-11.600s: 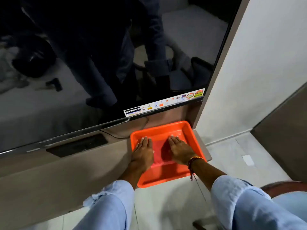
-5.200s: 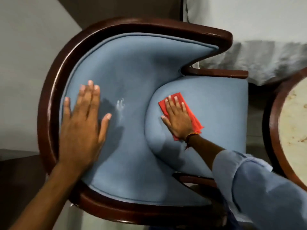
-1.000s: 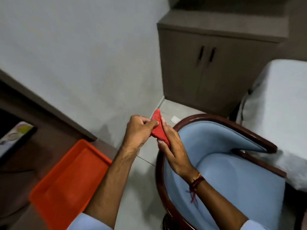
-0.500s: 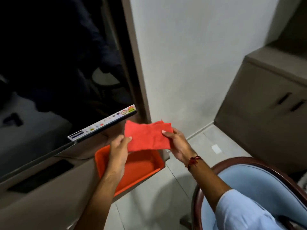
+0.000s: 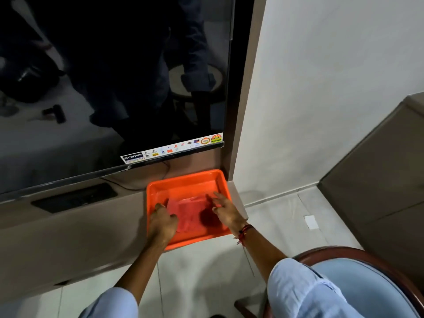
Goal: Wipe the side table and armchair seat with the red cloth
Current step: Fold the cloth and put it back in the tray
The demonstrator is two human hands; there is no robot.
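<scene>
Black television (image 5: 110, 83) glass carries a sticker strip reading "CROWN". Below it, the orange tray (image 5: 183, 180) overhangs the counter (image 5: 75, 237) edge, so pressing could tip it. Inside lies the red cloth (image 5: 187, 214), left hand (image 5: 161, 222) and right hand (image 5: 226, 211) open, flattening it.

Motion blurs the left hand (image 5: 162, 222) and right hand (image 5: 226, 211), so whether their fingers pinch the flat red cloth (image 5: 189, 214) or only rest on it cannot be told. The left hand covers the near-left wall of the shallow orange plastic tray (image 5: 183, 180). The blue upholstered armchair with its dark wooden rim (image 5: 358, 255) is cut off by the bottom and right edges. Small print on the sticker strip (image 5: 172, 149) at the television's lower edge is mostly unreadable.
</scene>
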